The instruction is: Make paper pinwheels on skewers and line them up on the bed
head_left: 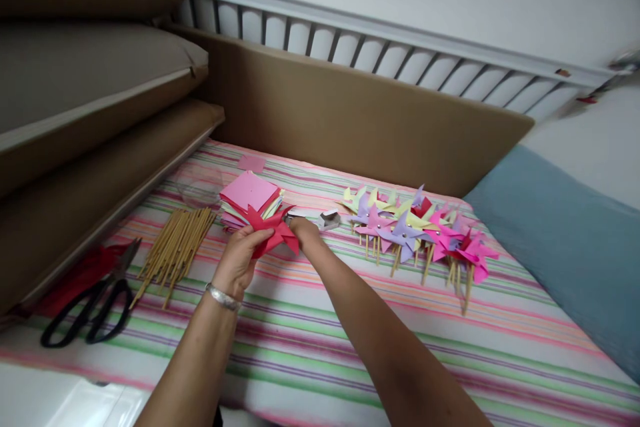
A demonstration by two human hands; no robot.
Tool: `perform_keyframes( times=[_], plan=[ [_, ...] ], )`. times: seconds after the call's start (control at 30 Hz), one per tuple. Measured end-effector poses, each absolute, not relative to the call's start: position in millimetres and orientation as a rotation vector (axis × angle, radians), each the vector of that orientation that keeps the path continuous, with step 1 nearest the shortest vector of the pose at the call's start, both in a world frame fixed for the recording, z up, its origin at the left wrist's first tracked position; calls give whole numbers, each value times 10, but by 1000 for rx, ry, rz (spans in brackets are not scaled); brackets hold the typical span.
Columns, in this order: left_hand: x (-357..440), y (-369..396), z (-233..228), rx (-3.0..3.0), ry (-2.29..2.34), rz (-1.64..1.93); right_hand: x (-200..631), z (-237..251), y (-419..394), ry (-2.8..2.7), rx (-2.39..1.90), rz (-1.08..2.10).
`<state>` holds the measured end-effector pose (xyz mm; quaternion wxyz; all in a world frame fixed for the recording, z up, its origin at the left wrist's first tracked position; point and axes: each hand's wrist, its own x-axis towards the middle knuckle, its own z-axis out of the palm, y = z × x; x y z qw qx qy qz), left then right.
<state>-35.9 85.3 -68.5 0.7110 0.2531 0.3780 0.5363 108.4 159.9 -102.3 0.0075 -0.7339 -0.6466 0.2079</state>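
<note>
My left hand [240, 250] pinches a red paper pinwheel [273, 232], its thumb lying across the front near the centre. Just beyond the pinwheel's right side is my right hand [301, 227], bent at the wrist; its fingers are hidden, so what they hold cannot be told. A stack of coloured paper squares [250, 192], pink on top, sits right behind the pinwheel. To the right of my right hand lies a small grey-white open packet or holder [329, 220], too small to name surely.
Finished pinwheels [407, 233] on sticks lie in a group at right. Bundled thin wooden sticks [175, 247] and black-handled scissors [97, 300] lie at left, near red material [75, 280]. Stacked brown cushions [100, 80] rise at left; a brown board [350, 107] stands behind the striped cloth [310, 320].
</note>
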Motion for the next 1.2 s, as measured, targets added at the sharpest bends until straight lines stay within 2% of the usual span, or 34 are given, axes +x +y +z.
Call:
perform_keyframes(
  times=[0.13, 0.37, 0.63, 0.73, 0.9, 1.2],
  plan=[
    [-350, 859, -704, 556, 837, 1188, 1106, -991, 1576, -1958, -2340, 767],
    [-362, 844, -657, 521, 844, 1212, 1574, -937, 1148, -1730, -2127, 768],
    [-226, 799, -689, 561, 860, 1136, 2290, -1188, 248, -1511, -2091, 1171],
    [-169, 787, -758, 571, 866, 1084, 2334, -1267, 175, -1419, -2076, 1091],
    [-126, 785, -866, 583, 855, 1027, 2255, -1381, -19, -1338, -2042, 763],
    [-46, 763, -938, 592, 827, 987, 2008, -1412, -146, -1538, -2026, 473]
  ],
)
